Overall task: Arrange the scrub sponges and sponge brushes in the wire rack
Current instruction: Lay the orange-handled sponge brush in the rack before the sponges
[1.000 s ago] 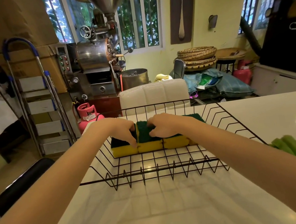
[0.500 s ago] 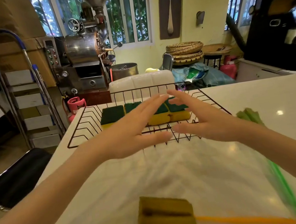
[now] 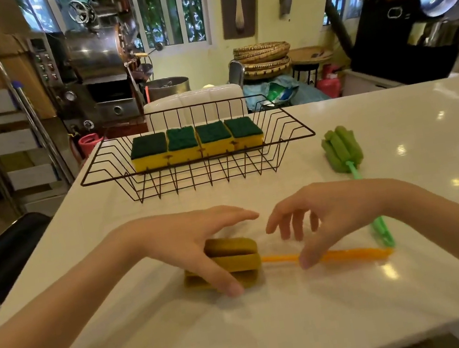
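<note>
Black wire rack [image 3: 290, 132] on white table [image 3: 275, 331], well beyond both hands. Inside it, four scrub sponges [image 3: 197, 143], green pads up, yellow foam below, side by side in one touching row across the middle; remaining floor of the rack bare wire.

Left hand [image 3: 184, 240], grip wide: fingers straight and spread, thumb extended toward the viewer, palm over the olive-yellow head of the orange sponge brush [image 3: 235, 258]. Contact between palm and head not discernible; thumb tip at the near edge of the head.

Right hand [image 3: 332, 212], grip wide, nothing held: fingers loosely curled and hanging above the orange handle [image 3: 353, 253], thumb tip at or just above it; touching or apart cannot be told. Handle extending from the head, under this hand, to the right.

Green sponge brush [image 3: 340, 148] flat on the table, beyond and to the right of the right hand, foam head nearest the rack, handle partly hidden behind the right wrist, its end just beside the orange handle's tip.
</note>
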